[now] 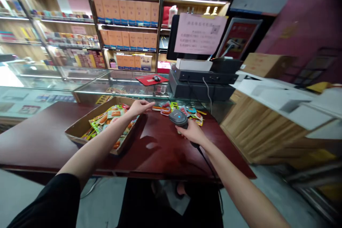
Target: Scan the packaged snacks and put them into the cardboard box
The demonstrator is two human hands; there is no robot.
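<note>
My right hand (194, 132) is wrapped round the handle of a dark grey barcode scanner (178, 117), whose cable runs down past my forearm. Its head points toward the snack packs on the far side of the table. With fingers pinched together, my left hand (141, 107) reaches over the right rim of a cardboard box (82, 119). At its fingertips is the end of a thin packaged sausage (160, 108). Inside the box lie many wrapped sausages and snacks (115, 113). Beside the scanner several small colourful snack packs (191, 111) lie in a loose pile.
The dark red table (157, 156) meets a glass display counter (125, 82) at the back. A red mat (149, 79) with a mouse (156, 78) lies on the glass. A monitor (173, 39) and black cash drawer (197, 87) stand right, near a wooden cabinet (253, 128).
</note>
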